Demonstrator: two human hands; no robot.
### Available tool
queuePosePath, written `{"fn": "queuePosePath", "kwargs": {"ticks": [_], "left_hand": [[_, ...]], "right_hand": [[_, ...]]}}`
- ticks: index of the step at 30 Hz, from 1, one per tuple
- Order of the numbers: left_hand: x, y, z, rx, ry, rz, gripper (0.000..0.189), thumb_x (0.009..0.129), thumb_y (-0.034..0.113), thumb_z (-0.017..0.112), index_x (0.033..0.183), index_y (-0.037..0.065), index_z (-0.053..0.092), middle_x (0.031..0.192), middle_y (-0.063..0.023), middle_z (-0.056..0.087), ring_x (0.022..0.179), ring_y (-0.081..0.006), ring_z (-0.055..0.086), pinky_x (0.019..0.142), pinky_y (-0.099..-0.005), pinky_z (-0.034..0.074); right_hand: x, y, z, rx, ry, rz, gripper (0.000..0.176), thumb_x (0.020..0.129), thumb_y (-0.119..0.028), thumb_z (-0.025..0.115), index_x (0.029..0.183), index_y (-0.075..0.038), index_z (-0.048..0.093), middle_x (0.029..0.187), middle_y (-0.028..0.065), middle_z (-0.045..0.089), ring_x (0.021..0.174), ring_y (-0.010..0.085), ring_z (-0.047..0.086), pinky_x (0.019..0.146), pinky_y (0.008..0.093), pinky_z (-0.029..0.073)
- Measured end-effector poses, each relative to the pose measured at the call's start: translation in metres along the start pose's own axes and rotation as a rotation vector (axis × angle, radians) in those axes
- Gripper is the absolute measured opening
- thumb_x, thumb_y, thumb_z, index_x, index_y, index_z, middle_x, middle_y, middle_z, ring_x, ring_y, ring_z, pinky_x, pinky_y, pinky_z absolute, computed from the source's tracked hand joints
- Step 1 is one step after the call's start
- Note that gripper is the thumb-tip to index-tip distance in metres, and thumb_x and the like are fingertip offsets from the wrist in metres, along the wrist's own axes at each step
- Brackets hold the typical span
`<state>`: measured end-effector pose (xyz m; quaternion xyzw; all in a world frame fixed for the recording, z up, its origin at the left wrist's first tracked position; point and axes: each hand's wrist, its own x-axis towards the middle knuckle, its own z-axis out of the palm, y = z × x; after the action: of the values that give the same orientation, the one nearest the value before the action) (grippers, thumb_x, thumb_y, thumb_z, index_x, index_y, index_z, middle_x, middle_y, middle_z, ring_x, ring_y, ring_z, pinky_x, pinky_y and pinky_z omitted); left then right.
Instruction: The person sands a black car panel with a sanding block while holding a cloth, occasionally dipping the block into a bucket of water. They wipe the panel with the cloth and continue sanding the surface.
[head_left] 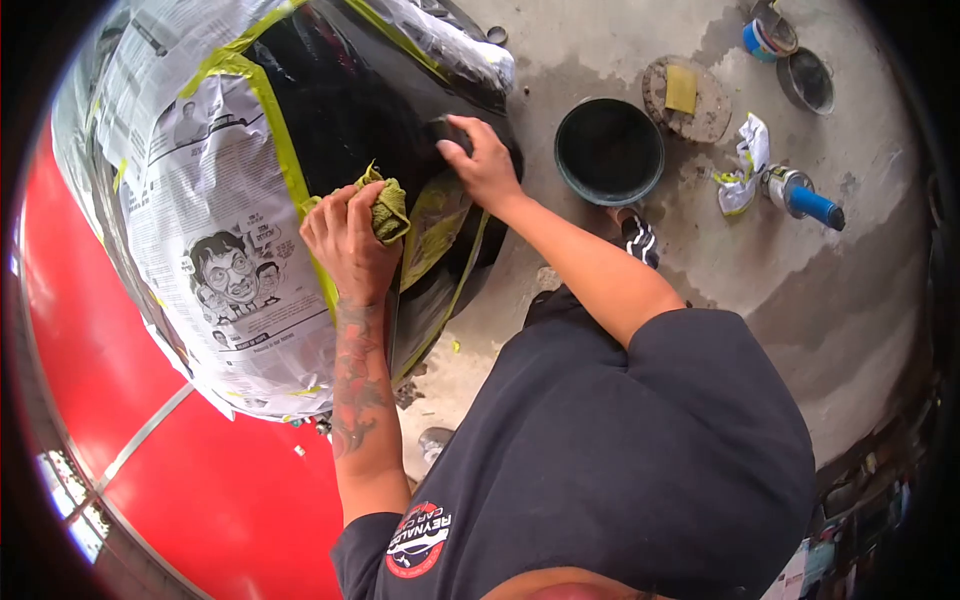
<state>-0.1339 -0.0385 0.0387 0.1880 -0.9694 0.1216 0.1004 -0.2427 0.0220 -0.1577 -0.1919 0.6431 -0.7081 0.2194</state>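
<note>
My left hand [352, 240] is closed around a crumpled green cloth [391, 212], at the border between the newspaper and a glossy black car panel [340, 105]. My right hand [484, 165] is at the right side of that panel, its fingers curled over a small dark piece [440, 130] whose kind I cannot make out. Yellow-green masking tape [278, 140] runs along the panel's edge. Printed newspaper [190, 190] covers the car's surface to the left. More tape and masking film [437, 235] lie below my right hand.
A dark round basin [609, 150] stands on the wet concrete floor. Beyond it are a round slab [660, 105] with a yellow pad [681, 90], a dark bowl [806, 81], a blue-and-white tub [768, 40], crumpled plastic [745, 165] and a can with a blue-wrapped object [815, 205]. Red bodywork [230, 480] fills the lower left.
</note>
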Motion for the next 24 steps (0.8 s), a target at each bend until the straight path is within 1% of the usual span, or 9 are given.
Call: {"fn": "queuePosePath", "kwargs": {"ticks": [2,6,8,12,14,16,19,22,24], "left_hand": [[0.004,-0.002,-0.001,-0.013,-0.012,0.038,0.039,0.074,0.009,0.081,0.109,0.019,0.068,0.107,-0.0016,0.065,0.106,-0.0256,0.061,0.096,-0.0426,0.042],[0.008,-0.010,0.000,-0.034,-0.038,0.098,0.034,0.073,0.010,0.082,0.102,0.017,0.067,0.101,-0.0022,0.066,0.101,-0.0264,0.063,0.093,-0.0429,0.043],[0.009,-0.014,-0.001,-0.045,-0.070,0.116,0.034,0.072,0.009,0.082,0.101,0.016,0.066,0.100,-0.0029,0.066,0.099,-0.0269,0.063,0.091,-0.0427,0.044],[0.008,-0.021,0.000,-0.046,-0.064,0.212,0.040,0.067,0.009,0.085,0.101,0.015,0.065,0.100,-0.0045,0.066,0.098,-0.0277,0.064,0.090,-0.0426,0.045],[0.007,-0.022,0.005,-0.043,-0.028,0.248,0.045,0.065,0.008,0.085,0.105,0.014,0.066,0.103,-0.0054,0.067,0.100,-0.0283,0.064,0.093,-0.0428,0.045],[0.004,-0.022,0.004,-0.039,0.002,0.272,0.047,0.065,0.007,0.084,0.107,0.014,0.067,0.105,-0.0061,0.068,0.102,-0.0285,0.064,0.094,-0.0430,0.045],[-0.003,-0.026,0.005,-0.050,0.013,0.303,0.051,0.063,0.010,0.085,0.111,0.015,0.068,0.109,-0.0061,0.067,0.104,-0.0293,0.064,0.096,-0.0451,0.046],[-0.008,-0.033,0.002,-0.040,0.010,0.353,0.056,0.060,0.011,0.086,0.113,0.016,0.068,0.111,-0.0069,0.066,0.105,-0.0300,0.063,0.098,-0.0473,0.046],[-0.014,-0.038,0.001,-0.037,0.014,0.373,0.057,0.060,0.011,0.085,0.113,0.016,0.068,0.111,-0.0070,0.066,0.105,-0.0304,0.063,0.098,-0.0476,0.046]], "right_hand": [[-0.013,0.022,-0.010,0.074,-0.058,0.307,0.046,0.089,-0.027,0.073,0.128,-0.004,0.061,0.121,0.0191,0.065,0.113,0.0389,0.062,0.101,0.0455,0.048],[-0.044,-0.010,0.010,-0.002,0.087,-0.001,0.048,0.088,-0.023,0.075,0.130,-0.006,0.058,0.127,0.0193,0.061,0.120,0.0383,0.058,0.104,0.0440,0.046],[-0.067,-0.055,0.007,-0.012,0.028,-0.166,0.051,0.085,-0.019,0.076,0.131,-0.007,0.057,0.130,0.0182,0.059,0.123,0.0383,0.056,0.105,0.0445,0.045],[-0.072,-0.029,0.020,-0.027,0.179,-0.083,0.046,0.086,-0.018,0.075,0.128,-0.006,0.060,0.130,0.0174,0.060,0.119,0.0393,0.058,0.104,0.0455,0.045],[-0.064,0.019,0.029,0.040,0.264,0.204,0.040,0.088,-0.020,0.072,0.124,-0.006,0.063,0.129,0.0174,0.061,0.117,0.0386,0.059,0.103,0.0457,0.045],[-0.061,0.011,0.030,-0.014,0.293,0.201,0.039,0.087,-0.021,0.073,0.122,-0.006,0.064,0.128,0.0169,0.062,0.117,0.0381,0.059,0.103,0.0454,0.045],[-0.078,-0.045,0.037,0.061,0.330,-0.041,0.041,0.085,-0.020,0.073,0.122,-0.007,0.065,0.126,0.0162,0.063,0.118,0.0369,0.059,0.104,0.0456,0.044],[-0.076,-0.009,0.039,0.052,0.359,-0.078,0.043,0.084,-0.021,0.073,0.124,-0.007,0.065,0.127,0.0164,0.063,0.119,0.0367,0.060,0.104,0.0454,0.044],[-0.069,0.033,0.036,0.027,0.373,-0.002,0.042,0.090,-0.027,0.071,0.125,-0.005,0.065,0.128,0.0183,0.064,0.120,0.0355,0.060,0.105,0.0433,0.044]]}}
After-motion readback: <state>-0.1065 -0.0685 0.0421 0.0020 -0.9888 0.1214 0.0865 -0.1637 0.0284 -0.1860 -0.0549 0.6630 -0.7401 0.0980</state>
